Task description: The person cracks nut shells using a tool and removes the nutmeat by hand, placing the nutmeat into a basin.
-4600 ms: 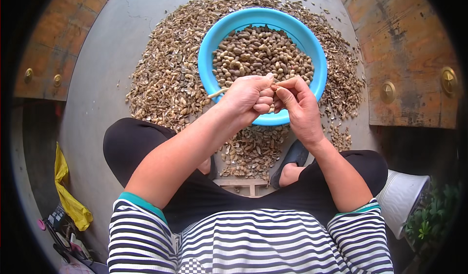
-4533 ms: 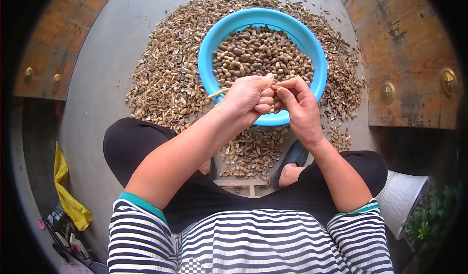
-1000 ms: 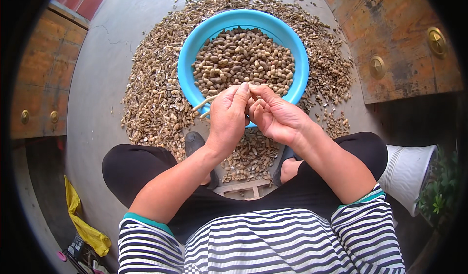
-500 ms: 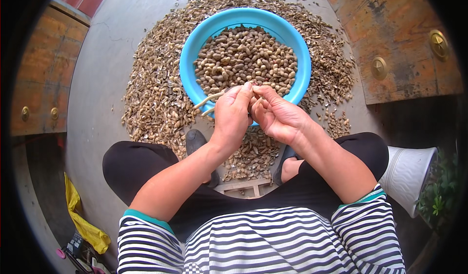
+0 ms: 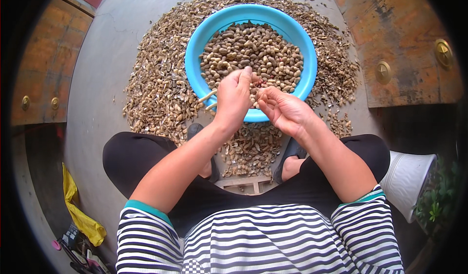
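My left hand [image 5: 233, 96] is closed around a pale, two-legged tool like wooden tongs [image 5: 208, 96]. The two leg ends stick out on the left of the fist; its other end is hidden by the fingers. My right hand [image 5: 288, 112] is just to the right and a little lower, palm partly up, fingertips drawn together. Whatever they pinch is too small to make out. Both hands are over the near part of a light blue basin [image 5: 311, 55] holding many unshelled peanuts [image 5: 253, 50]. Small reddish bits show between the hands.
Broken peanut shells [image 5: 161, 79] lie in a wide heap around the basin and between my feet. Wooden panels with brass studs stand left and right [image 5: 404, 45]. A white ribbed pot [image 5: 407, 181] is by my right knee, a yellow cloth or bag [image 5: 80, 215] at the lower left.
My hands have come apart: the right has shifted right and slightly down, away from the left. The left still grips the tongs-like tool. The whole view has shifted slightly.
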`<state>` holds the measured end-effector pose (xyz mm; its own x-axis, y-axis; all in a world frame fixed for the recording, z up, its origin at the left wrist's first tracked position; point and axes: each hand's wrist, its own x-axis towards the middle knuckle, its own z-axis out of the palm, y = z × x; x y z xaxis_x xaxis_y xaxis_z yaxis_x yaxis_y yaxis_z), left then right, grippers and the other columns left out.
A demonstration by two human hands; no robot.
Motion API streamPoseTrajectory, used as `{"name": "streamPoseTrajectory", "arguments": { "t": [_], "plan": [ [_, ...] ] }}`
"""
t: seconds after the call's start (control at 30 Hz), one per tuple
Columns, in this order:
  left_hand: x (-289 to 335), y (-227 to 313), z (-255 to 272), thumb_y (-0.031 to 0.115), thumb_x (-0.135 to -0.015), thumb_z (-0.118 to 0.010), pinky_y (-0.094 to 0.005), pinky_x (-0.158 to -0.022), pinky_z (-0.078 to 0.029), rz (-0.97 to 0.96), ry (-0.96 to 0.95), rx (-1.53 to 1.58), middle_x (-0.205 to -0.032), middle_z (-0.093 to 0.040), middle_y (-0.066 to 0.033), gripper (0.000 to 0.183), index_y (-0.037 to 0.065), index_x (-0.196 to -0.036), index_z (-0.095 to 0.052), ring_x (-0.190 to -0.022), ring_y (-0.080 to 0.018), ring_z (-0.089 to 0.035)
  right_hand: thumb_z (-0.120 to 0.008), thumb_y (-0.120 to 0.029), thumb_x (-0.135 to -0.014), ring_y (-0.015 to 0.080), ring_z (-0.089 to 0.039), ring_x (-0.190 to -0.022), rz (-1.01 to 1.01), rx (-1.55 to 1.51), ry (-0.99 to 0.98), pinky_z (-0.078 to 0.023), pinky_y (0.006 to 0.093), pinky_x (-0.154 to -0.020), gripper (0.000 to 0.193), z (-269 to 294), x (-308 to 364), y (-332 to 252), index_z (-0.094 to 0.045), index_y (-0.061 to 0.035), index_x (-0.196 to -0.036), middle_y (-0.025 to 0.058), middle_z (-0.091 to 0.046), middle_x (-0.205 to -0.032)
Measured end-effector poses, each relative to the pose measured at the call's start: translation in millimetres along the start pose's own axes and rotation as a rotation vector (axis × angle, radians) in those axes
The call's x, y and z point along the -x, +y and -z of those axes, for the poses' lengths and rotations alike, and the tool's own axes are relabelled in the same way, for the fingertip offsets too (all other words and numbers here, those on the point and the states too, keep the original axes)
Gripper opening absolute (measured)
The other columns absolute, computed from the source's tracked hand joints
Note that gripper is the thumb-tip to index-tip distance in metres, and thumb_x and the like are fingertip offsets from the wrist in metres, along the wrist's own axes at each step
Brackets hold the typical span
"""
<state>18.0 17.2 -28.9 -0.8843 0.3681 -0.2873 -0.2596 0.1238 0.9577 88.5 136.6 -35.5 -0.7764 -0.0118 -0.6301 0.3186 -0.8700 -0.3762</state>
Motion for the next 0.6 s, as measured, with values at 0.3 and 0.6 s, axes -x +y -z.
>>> {"name": "streamPoseTrajectory", "arguments": {
  "t": [0.3, 0.6],
  "plan": [
    [-27.6, 1.8, 21.9, 0.022, -0.091, -0.056, -0.0362, -0.057, -0.042, -0.37, 0.152, -0.391, -0.063, -0.058, -0.0128, 0.027, -0.003, -0.08, -0.063, -0.058, -0.0214, -0.055, -0.058, -0.005, -0.087, 0.0127, -0.062, -0.074, 0.146, 0.175, 0.204, -0.058, 0.0231, -0.069, 0.008, 19.0, -13.9, -10.8, -0.054, 0.0001, -0.091, 0.0046, -0.059, -0.082],
    [-22.0, -44.8, 35.4, 0.025, -0.087, -0.054, -0.0421, -0.065, -0.046, -0.011, -0.193, -0.649, -0.068, -0.063, -0.0188, 0.03, -0.001, -0.075, -0.063, -0.065, -0.0323, -0.062, -0.054, -0.003, -0.083, 0.0154, -0.063, -0.074, -0.035, 0.69, 0.162, -0.059, 0.0278, -0.068, 0.02, 45.2, -24.3, 18.5, -0.058, 0.0073, -0.1, 0.0099, -0.061, -0.084]
  ]
}}
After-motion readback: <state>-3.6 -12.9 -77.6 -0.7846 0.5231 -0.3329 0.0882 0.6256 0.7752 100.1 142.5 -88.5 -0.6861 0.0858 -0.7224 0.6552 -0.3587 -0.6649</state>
